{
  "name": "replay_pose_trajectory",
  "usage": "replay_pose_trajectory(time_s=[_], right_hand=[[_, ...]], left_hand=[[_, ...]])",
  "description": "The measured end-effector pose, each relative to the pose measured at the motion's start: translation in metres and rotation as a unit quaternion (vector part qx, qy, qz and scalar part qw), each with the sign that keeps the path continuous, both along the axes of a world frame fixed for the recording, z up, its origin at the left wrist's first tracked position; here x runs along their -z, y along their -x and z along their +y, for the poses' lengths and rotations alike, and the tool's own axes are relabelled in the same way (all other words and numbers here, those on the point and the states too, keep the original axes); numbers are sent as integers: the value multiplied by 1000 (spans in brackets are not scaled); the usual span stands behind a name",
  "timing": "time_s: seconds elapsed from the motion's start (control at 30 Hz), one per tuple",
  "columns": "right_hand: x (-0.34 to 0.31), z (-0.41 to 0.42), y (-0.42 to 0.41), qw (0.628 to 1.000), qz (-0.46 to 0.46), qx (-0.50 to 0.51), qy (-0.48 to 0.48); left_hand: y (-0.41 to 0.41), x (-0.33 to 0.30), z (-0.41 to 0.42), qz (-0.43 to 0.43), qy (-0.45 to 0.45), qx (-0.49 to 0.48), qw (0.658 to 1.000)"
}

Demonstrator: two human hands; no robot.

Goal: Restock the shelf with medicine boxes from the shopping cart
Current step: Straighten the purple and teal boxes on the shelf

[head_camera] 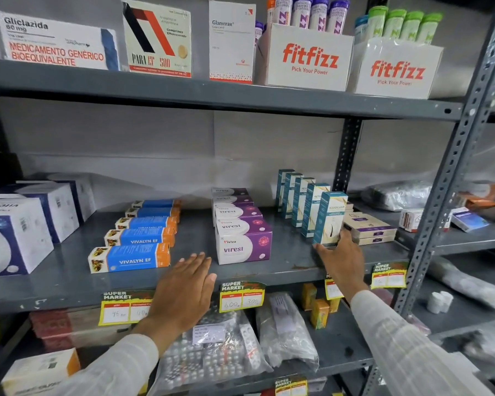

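A tall teal and cream Ketocasp box (pixel 329 217) stands upright at the front of a row of like boxes (pixel 297 200) on the grey middle shelf (pixel 283 267). My right hand (pixel 340 260) grips this front box at its base, thumb on the left and fingers round the right side. My left hand (pixel 185 290) lies flat with fingers together over the shelf's front edge and holds nothing. It is just in front of the gap between the blue and orange Vivalyn EF boxes (pixel 130 257) and the purple and white Virest boxes (pixel 243 241). The shopping cart is out of view.
White and blue cartons (pixel 17 232) stand at the shelf's left. Flat cream boxes (pixel 369 228) lie right of the teal row. Yellow price tags (pixel 242 297) hang on the front edge. The top shelf holds Fitfizz boxes (pixel 309 58). Bagged blister packs (pixel 212 350) lie below. A steel upright (pixel 446 178) stands at right.
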State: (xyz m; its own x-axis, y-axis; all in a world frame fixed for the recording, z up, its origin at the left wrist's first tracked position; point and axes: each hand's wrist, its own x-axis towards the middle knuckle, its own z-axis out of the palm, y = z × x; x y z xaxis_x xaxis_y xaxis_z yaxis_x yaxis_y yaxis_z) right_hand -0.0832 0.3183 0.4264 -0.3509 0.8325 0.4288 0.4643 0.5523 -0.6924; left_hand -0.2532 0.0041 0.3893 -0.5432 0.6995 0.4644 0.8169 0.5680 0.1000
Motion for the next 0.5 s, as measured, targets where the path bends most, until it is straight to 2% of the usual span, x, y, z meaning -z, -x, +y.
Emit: replay_pose_trajectory(time_s=[0.5], right_hand=[[13,5,-6,999,-18,12,-26]], left_hand=[[0,3,2,-3,10,-17,1000]])
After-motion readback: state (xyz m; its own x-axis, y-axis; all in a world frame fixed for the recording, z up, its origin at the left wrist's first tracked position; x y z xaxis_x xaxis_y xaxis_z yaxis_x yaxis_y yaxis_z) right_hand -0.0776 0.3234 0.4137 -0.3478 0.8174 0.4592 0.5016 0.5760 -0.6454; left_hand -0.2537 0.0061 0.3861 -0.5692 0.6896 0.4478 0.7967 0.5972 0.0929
